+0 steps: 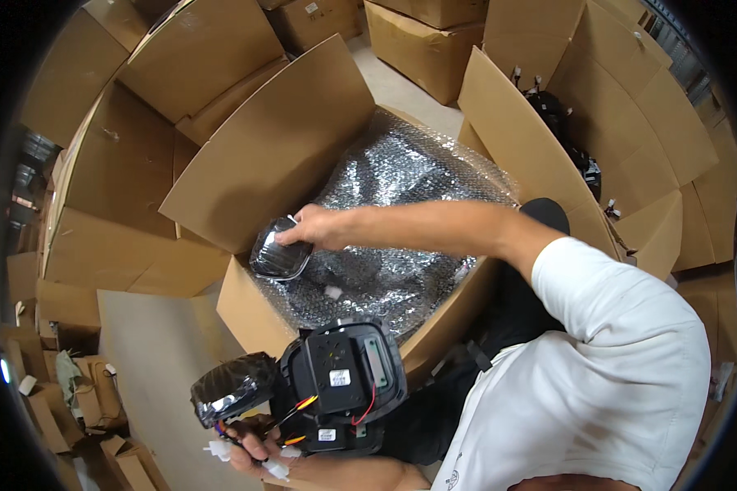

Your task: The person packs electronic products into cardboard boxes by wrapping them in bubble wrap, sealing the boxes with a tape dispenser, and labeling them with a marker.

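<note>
My right hand (318, 227) reaches across the open carton and grips a dark rounded unit wrapped in clear film (282, 250), thumb on top. That unit is above the carton's near-left corner, over silvery bubble wrap (409, 176). Lower down, my left hand (254, 448) is closed around a bunch of wires with white connectors (275, 468). Next to it are a black plastic housing (336, 368) with a white label and red wire, a film-wrapped dark unit (236, 386), and another labelled black housing (327, 435) partly hidden underneath.
The carton's raised flap (278, 139) stands at the back left. To the right, another open carton (622, 106) holds black parts with connectors (577, 151). Large cartons (131, 188) line the left. Torn cardboard (94, 393) lies at the lower left, beside bare floor (151, 344).
</note>
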`<state>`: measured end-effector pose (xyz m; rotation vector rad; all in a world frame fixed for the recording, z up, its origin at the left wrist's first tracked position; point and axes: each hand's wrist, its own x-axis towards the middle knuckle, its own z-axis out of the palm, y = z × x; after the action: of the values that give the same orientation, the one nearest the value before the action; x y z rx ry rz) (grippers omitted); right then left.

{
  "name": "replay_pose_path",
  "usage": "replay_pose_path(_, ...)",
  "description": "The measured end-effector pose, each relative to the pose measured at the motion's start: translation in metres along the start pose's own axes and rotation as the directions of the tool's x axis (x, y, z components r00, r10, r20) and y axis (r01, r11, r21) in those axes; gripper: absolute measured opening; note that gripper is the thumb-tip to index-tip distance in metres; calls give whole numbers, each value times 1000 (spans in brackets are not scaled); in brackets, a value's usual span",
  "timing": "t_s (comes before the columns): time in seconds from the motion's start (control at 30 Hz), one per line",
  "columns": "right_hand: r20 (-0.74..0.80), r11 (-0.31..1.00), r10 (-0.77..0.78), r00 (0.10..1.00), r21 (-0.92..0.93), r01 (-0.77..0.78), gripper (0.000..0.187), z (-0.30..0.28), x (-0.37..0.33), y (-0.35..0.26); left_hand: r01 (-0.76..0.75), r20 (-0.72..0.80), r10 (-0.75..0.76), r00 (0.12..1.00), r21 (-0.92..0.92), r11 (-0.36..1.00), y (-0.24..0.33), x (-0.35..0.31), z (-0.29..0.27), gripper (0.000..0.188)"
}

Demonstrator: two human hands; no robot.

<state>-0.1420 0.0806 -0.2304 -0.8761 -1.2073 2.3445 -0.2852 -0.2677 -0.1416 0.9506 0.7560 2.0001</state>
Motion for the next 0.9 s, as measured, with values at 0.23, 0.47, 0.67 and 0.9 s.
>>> replay_pose_path(0.23,-294,782,-226,929,-623,-7,59,22,45,90,-53,-210,46,977,-24,998,-15,0,12,31)
replay_pose_path(0.47,-174,463,-482,859,-883,81,63,5,21,51,-21,-77,19,997,-22,1000,-28,15,34,26)
replay_pose_path(0.67,524,912,202,828,-409,37,75,37,-100,-22,87,-167,-73,983,82,993,-39,17,56,33)
replay_pose_path(0.9,637,998,32,771,-56,4,58,39,-113,-29,191,-60,-182,981,380,905,-45,31,98,35)
